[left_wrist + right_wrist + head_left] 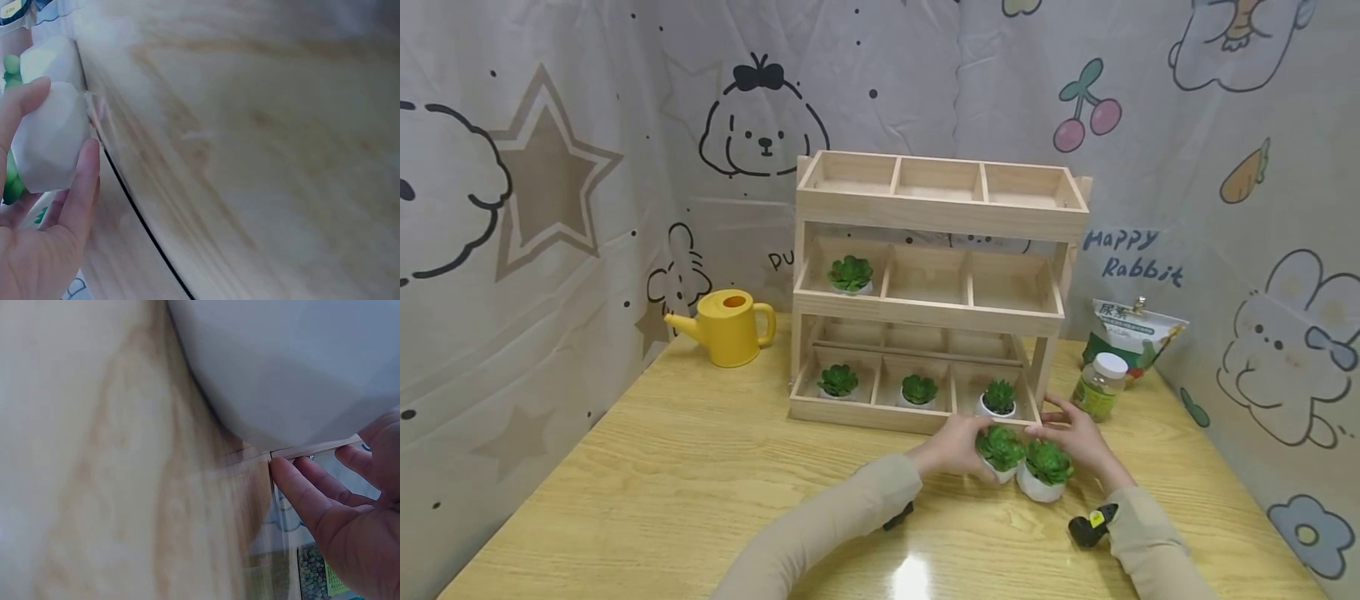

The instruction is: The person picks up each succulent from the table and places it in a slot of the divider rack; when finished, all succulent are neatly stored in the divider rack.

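My left hand point(958, 446) grips a potted succulent point(1000, 448) by its white pot, just in front of the shelf's lower right corner. In the left wrist view, thumb and fingers wrap round that faceted white pot point(53, 140). A second potted succulent point(1047, 471) stands close on its right. Behind this one, my right hand point(1075, 433) has its fingers extended near the corner of the wooden three-tier shelf point(925, 310); whether they touch it I cannot tell. The right wrist view has a white pot point(287, 369) above the fingers point(306, 487).
Three small succulents, one point(838, 382) at the left, occupy the bottom tier; another point(851, 275) is in the middle tier's left compartment. A yellow watering can point(733, 329) stands left. Right of the shelf are a white-lidded jar point(1100, 387) and a clipped bag point(1131, 337).
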`<state>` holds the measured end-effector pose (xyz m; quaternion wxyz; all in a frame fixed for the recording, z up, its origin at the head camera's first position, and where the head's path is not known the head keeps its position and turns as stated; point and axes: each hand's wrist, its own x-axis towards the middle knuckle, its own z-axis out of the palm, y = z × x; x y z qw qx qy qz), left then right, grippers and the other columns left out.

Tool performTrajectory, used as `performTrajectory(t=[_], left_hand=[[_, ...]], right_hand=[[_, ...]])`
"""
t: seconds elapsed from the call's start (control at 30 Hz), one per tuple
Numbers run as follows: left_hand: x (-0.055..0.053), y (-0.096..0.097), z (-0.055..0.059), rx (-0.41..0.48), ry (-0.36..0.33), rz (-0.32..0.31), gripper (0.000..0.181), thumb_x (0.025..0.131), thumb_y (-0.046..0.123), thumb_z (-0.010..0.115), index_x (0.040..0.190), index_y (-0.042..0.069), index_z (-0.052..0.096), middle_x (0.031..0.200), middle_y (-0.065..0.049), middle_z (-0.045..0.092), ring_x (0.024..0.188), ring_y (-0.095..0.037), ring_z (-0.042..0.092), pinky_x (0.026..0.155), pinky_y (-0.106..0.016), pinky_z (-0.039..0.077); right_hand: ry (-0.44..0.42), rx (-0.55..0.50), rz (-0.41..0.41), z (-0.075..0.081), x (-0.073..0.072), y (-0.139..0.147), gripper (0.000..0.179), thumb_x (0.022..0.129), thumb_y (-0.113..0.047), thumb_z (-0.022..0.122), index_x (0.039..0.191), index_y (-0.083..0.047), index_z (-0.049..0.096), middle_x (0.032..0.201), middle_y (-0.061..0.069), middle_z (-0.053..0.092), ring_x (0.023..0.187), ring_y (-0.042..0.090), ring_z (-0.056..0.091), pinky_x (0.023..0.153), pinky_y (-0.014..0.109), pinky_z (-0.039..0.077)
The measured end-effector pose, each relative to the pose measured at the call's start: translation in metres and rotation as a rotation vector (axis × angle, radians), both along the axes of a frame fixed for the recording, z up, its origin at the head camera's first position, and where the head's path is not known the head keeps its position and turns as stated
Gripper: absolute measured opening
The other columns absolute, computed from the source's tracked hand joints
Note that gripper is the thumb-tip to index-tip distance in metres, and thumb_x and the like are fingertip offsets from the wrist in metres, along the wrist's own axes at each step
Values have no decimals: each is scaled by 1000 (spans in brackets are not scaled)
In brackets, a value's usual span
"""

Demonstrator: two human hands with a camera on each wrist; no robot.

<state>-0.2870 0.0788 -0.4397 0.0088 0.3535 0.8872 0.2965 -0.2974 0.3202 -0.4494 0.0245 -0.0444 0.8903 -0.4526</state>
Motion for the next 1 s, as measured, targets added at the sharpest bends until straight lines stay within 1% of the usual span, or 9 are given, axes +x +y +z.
performTrajectory(t=[0.1, 0.27, 0.33, 0.43, 0.53, 0.67, 0.8, 0.87, 1.0], left_hand=[[1, 0, 3, 22, 1, -10, 66, 59, 31, 92, 115, 13, 62, 100, 1, 68, 85, -2, 59, 75, -10, 46], [5, 1, 11, 17, 25, -35, 65, 62, 30, 90, 117, 12, 62, 105, -1, 69, 90, -3, 60, 77, -10, 46], [7, 0, 13, 15, 16, -38, 66, 62, 29, 90, 119, 11, 61, 107, -2, 68, 92, -4, 60, 78, -10, 46], [9, -2, 15, 27, -5, -32, 68, 61, 26, 91, 120, 11, 61, 110, -2, 65, 93, -6, 59, 80, -12, 46], [12, -6, 16, 42, -3, -22, 70, 61, 25, 91, 122, 13, 60, 114, -2, 61, 98, -10, 58, 84, -16, 46], [17, -10, 20, 38, 60, -4, 71, 61, 24, 91, 123, 15, 60, 116, -2, 60, 105, -13, 56, 91, -21, 45], [21, -13, 25, 57, 127, 4, 73, 60, 21, 92, 125, 14, 59, 116, -4, 60, 107, -14, 55, 94, -24, 45], [21, -14, 25, 92, 144, 13, 73, 61, 21, 92, 125, 14, 59, 115, -5, 59, 105, -14, 55, 93, -25, 46], [21, -14, 24, 184, 144, 56, 70, 62, 19, 90, 124, 14, 59, 113, -4, 58, 104, -15, 54, 92, -27, 46]], right_hand=[[2, -4, 4, 0, -1, 0, 80, 89, -29, 69, 148, 2, 25, 128, 35, 52, 104, 34, 62, 73, 31, 50], [21, -13, 3, 1, -1, 1, 80, 88, -26, 69, 148, 3, 25, 127, 36, 52, 105, 35, 62, 73, 30, 50], [20, -24, 0, 1, -1, 1, 79, 88, -26, 70, 148, 3, 26, 127, 36, 52, 105, 36, 61, 73, 30, 50], [13, -26, -2, 0, -1, 0, 80, 88, -26, 70, 148, 3, 26, 127, 36, 53, 106, 36, 61, 73, 29, 50], [7, -19, -2, -1, 0, -1, 80, 88, -27, 70, 148, 2, 26, 127, 35, 53, 107, 37, 61, 75, 32, 51], [3, -16, 1, -1, 1, -2, 81, 88, -27, 70, 148, 2, 25, 128, 35, 52, 108, 37, 61, 77, 34, 52], [4, -28, 6, -2, 1, -2, 79, 89, -25, 69, 148, 3, 26, 127, 36, 52, 107, 36, 61, 77, 34, 53], [-1, -36, 6, -2, 1, -2, 78, 89, -25, 69, 147, 3, 26, 127, 36, 52, 105, 35, 62, 78, 35, 53], [-8, -35, 9, -1, 0, 1, 79, 89, -26, 69, 148, 3, 25, 128, 36, 51, 104, 35, 63, 79, 37, 53]])
